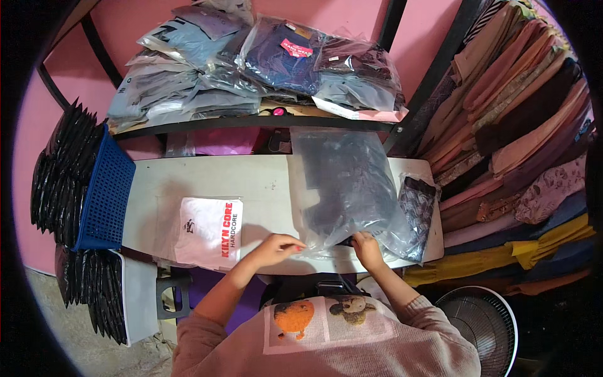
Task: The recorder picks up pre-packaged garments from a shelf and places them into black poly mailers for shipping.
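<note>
A large clear plastic bag [346, 184] with a dark folded garment inside lies on the right half of the white table [273, 207], its near edge towards me. At its near left corner, my left hand [278, 249] pinches the film between thumb and fingers. My right hand [368, 250] has its fingers curled down on the bag's near edge, by a small dark patch; its fingertips are partly hidden. Left of my hands lies a bagged white folded garment [207, 231] with red and black print. A smaller bagged dark patterned garment [417, 217] rests right of the large bag.
A shelf [282, 121] behind the table bears piled bagged clothes [282, 61]. Black packets fill a blue basket [106, 193] and a white bin [140, 297] at left. Hanging clothes [513, 122] line the right side, above a fan [478, 330].
</note>
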The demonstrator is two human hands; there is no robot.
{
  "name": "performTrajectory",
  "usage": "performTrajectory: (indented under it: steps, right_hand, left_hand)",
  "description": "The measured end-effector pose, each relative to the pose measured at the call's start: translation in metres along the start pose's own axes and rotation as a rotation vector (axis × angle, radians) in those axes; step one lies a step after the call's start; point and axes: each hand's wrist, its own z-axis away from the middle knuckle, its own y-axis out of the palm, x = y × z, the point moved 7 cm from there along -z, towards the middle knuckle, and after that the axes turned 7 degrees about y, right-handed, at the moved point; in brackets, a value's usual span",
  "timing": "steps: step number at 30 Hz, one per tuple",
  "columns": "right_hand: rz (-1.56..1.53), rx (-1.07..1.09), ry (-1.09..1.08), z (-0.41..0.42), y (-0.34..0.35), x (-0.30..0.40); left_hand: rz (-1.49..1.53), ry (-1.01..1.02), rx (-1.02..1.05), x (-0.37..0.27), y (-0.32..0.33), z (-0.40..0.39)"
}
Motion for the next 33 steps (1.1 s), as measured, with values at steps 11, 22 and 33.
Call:
performTrajectory:
  steps: [11,22,33]
  right_hand:
    - [-0.799,0.150,0.129,-0.027,-0.063,0.064]
    - [-0.123,0.233,-0.381,-0.032,-0.055,0.091]
    - [-0.063,0.647,0.261,-0.011,-0.005,-0.021]
  left_hand:
    - [-0.415,0.127,0.031,-0.039,0.052,-0.065]
    - [-0.089,0.018,-0.313,-0.061,0.009,-0.024]
    - [0.121,0.039,-0.782,-0.067,-0.089,0.094]
